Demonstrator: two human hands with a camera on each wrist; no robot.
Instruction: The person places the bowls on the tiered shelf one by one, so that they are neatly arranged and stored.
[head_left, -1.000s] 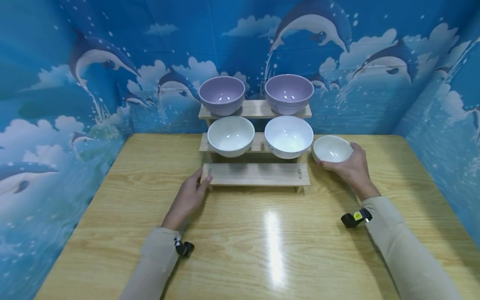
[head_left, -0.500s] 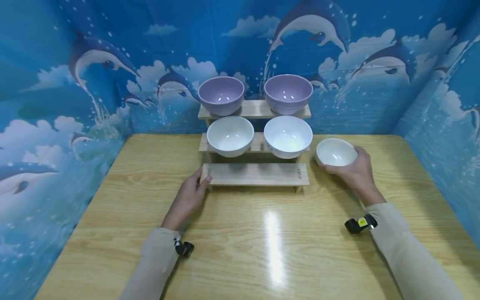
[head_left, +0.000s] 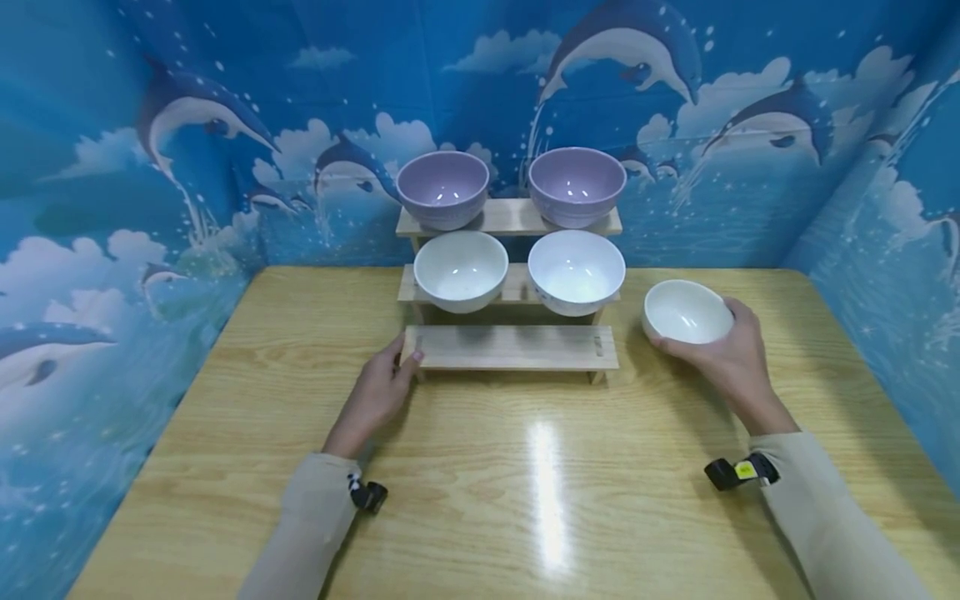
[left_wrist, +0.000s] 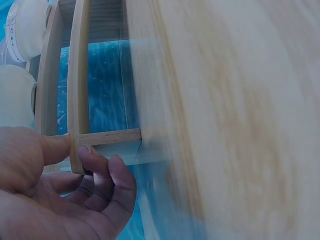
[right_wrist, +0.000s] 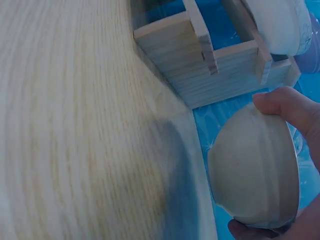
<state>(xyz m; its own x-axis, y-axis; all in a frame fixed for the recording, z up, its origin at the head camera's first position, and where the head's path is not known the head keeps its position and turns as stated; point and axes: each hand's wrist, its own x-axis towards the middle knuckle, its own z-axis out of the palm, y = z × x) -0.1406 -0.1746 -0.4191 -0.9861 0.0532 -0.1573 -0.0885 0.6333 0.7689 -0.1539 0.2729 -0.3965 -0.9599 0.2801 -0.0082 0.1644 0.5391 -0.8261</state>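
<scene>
My right hand grips a small white bowl by its side, to the right of a three-step wooden rack. In the right wrist view the bowl hangs above the table, thumb near the rim and fingers on the far side. My left hand pinches the left end of the rack's lowest board. The left wrist view has thumb and curled fingers around that board end. Two white bowls, left and right, sit on the middle step.
On the top step stand two purple bowls, left and right. The lowest step bears nothing. A wood-grain table lies under the rack, and a blue dolphin-print cloth hangs behind and along the sides.
The right hand has carried the white bowl to the right, away from the rack, and nearer the camera. The left hand has stayed on the board end.
</scene>
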